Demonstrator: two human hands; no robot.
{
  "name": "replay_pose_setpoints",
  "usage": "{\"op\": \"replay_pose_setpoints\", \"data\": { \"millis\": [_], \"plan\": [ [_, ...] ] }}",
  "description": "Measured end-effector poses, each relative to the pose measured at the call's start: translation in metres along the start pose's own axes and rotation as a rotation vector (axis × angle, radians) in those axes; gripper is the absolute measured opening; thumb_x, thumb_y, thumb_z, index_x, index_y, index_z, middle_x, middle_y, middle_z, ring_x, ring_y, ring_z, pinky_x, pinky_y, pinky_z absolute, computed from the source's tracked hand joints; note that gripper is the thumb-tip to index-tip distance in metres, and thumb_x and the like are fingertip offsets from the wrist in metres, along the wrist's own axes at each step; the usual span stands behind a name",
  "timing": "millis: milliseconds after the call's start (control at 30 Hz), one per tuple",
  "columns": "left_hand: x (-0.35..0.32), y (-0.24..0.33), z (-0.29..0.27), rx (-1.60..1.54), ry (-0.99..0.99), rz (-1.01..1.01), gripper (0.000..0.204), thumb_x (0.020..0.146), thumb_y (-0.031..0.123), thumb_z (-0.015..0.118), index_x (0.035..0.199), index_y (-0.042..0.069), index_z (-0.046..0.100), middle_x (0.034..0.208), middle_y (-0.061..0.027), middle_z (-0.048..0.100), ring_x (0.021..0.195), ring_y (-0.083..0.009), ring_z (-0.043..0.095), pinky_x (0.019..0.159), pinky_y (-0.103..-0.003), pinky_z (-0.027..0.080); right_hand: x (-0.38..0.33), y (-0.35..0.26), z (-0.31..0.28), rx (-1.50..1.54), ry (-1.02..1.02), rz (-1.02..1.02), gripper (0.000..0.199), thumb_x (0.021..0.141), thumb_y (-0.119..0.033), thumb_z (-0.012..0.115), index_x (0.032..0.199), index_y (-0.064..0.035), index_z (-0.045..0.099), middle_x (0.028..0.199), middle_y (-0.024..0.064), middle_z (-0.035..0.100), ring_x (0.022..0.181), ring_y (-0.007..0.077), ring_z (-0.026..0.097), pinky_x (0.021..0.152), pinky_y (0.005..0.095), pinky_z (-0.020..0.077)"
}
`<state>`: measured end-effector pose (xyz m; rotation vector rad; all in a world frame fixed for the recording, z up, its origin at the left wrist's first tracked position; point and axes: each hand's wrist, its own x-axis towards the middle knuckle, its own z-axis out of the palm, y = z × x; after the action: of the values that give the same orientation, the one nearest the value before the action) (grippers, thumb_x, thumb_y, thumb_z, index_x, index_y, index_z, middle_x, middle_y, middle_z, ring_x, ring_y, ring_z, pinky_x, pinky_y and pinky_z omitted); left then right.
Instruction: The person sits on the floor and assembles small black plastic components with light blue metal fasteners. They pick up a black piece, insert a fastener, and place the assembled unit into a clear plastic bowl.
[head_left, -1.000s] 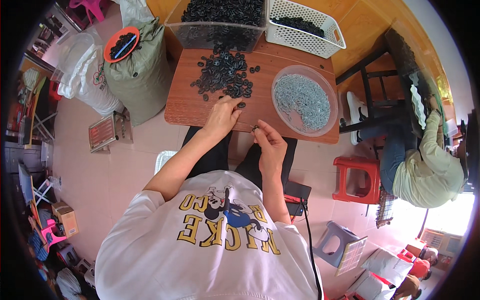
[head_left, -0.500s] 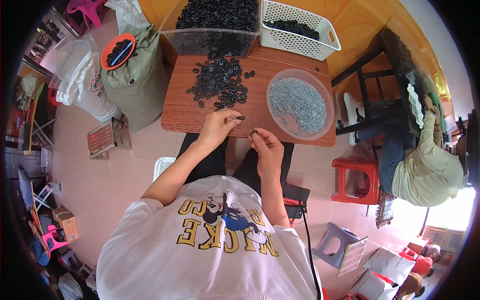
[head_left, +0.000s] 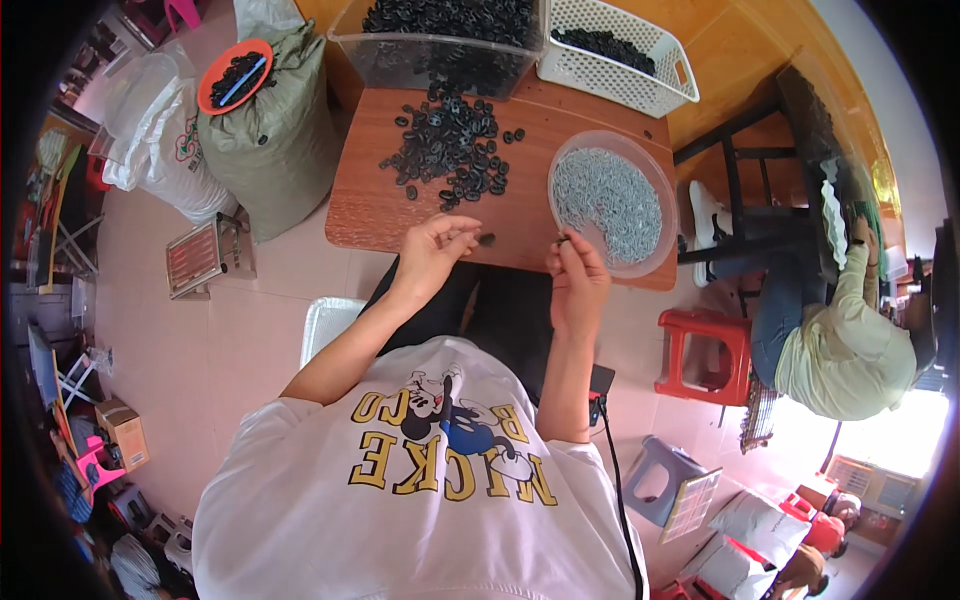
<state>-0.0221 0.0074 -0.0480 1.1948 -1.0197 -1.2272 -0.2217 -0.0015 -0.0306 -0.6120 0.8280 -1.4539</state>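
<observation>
At the near edge of the wooden table (head_left: pixel 520 215), my left hand (head_left: pixel 430 255) pinches a small black oval piece (head_left: pixel 487 240), which is blurred at the fingertips. My right hand (head_left: pixel 582 285) is closed in a pinch beside the round plastic basin (head_left: pixel 672 195). A tiny dark thing (head_left: pixel 563 238) shows at its fingertips, too small to name surely. Many small silvery screw-like metal pieces (head_left: pixel 605 190) fill the basin. Beyond my left hand, a loose pile of black oval pieces (head_left: pixel 450 150) with holes is spread on the table.
A clear bin (head_left: pixel 430 68) heaped with black pieces stands at the table's far side, beside a white perforated basket (head_left: pixel 625 85). At left, an orange dish (head_left: pixel 213 85) rests on a full sack (head_left: pixel 265 175). A person (head_left: pixel 840 340) sits at right near a red stool (head_left: pixel 700 325).
My right hand has moved right, away from the left hand, to the basin's near side. My left hand stays nearly in place with the black piece. The view has shifted slightly.
</observation>
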Motion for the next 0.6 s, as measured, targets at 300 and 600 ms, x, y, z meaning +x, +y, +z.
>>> {"op": "replay_pose_setpoints", "data": {
  "millis": [300, 600],
  "plan": [
    [-0.021, 0.02, -0.009, 0.484, 0.071, 0.279, 0.018, 0.078, 0.0, 0.063, 0.096, 0.001, 0.065, 0.086, -0.0073, 0.059, 0.07, -0.0145, 0.056, 0.065, -0.026, 0.047, -0.025, 0.013, -0.038, 0.109, 0.026, 0.054, 0.018, 0.085, 0.003, 0.057, 0.103, 0.0034, 0.061, 0.091, 0.0092, 0.063, 0.076, 0.0128, 0.059, 0.065, 0.0231, 0.0473],
    [0.009, 0.012, 0.012, 0.856, -0.114, 0.36, 0.028, 0.075, 0.005, 0.068, 0.102, 0.0, 0.063, 0.083, -0.0117, 0.057, 0.072, -0.0231, 0.058, 0.065, -0.032, 0.047, -0.035, 0.012, -0.025, 0.068, -0.017, 0.104, 0.016, 0.085, 0.001, 0.059, 0.101, 0.0025, 0.062, 0.088, 0.0087, 0.064, 0.077, 0.0127, 0.061, 0.066, 0.0216, 0.0477]
  ]
}}
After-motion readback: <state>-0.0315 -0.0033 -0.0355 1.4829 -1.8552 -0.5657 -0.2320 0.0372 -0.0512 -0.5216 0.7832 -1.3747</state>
